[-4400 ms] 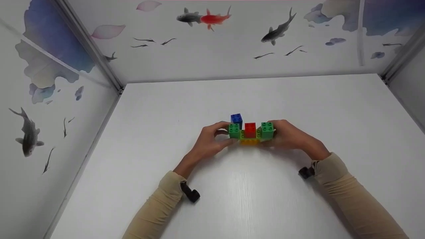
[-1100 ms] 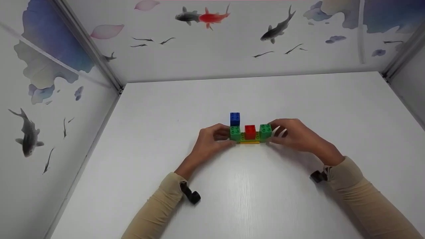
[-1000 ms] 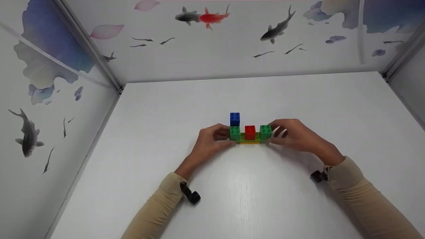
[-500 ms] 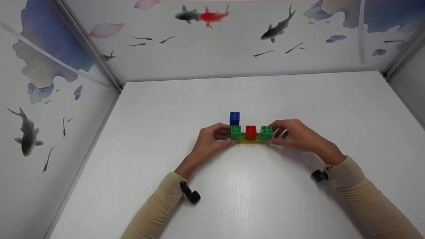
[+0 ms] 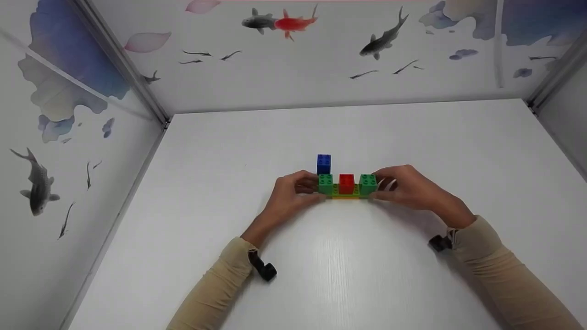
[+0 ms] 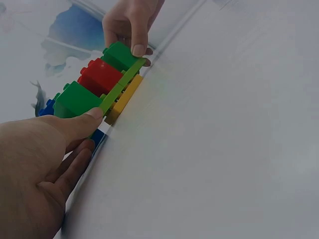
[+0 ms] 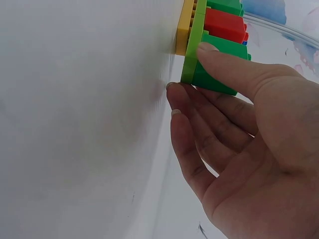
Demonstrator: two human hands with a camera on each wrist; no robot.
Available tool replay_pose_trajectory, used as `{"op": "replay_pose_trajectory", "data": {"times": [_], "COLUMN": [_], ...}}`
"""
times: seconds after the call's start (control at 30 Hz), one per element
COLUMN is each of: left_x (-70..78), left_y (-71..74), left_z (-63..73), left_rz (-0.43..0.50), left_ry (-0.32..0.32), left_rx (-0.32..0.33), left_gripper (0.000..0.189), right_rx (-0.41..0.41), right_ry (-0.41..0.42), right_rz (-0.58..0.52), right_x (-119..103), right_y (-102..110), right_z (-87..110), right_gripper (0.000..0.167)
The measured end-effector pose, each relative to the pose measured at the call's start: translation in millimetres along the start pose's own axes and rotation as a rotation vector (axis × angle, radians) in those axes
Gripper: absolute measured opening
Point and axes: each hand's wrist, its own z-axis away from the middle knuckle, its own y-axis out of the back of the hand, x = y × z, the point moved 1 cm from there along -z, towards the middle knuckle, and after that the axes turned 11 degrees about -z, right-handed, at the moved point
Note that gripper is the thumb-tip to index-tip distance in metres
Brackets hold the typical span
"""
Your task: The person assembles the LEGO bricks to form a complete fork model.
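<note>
A toy brick build lies between my two hands. Its lime-green plate [image 6: 119,92] carries a left green brick [image 5: 325,184], a red brick [image 5: 346,184] and a right green brick [image 5: 368,184]. Under the plate sits a yellow brick [image 6: 125,99]. A blue brick [image 5: 323,163] shows behind the left green one, and another blue part [image 6: 98,138] appears low by my left fingers. My left hand [image 5: 293,195] pinches the left end, thumb in front. With thumb and fingertips, my right hand [image 5: 410,188] grips the right end; its other fingers are loosely bent.
The build is over a white tabletop [image 5: 293,275]. A white back wall [image 5: 321,87] with painted fish and a side wall [image 5: 55,183] on the left border the table. Black wrist devices hang from both cuffs, such as the left device [image 5: 263,266].
Since the oldest frame, the build has tilted, showing less of the yellow brick and placing the blue one farther back. My right hand has shifted outward to the right. Over the last second hardly anything moves.
</note>
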Motion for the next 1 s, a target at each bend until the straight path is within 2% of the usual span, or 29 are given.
{"op": "replay_pose_trajectory", "data": {"times": [0.3,0.7,1.0], "left_x": [-0.9,-2.3,-2.6], "left_y": [-0.5,0.4,-0.6], "left_z": [-0.2,0.3,0.2], "left_rz": [0.006,0.030,0.012], "left_ry": [0.016,-0.031,-0.037], "left_rx": [-0.005,0.011,0.012], "left_gripper": [0.037,0.034,0.033], "right_rx": [-0.006,-0.007,-0.006], "right_ry": [0.023,0.016,0.014], "right_rz": [-0.012,-0.022,-0.018], "right_x": [0.3,-1.2,-3.2], "right_y": [-1.2,-2.8,-4.8], "right_z": [-0.9,-0.6,0.4], "right_gripper": [0.040,0.039,0.037]}}
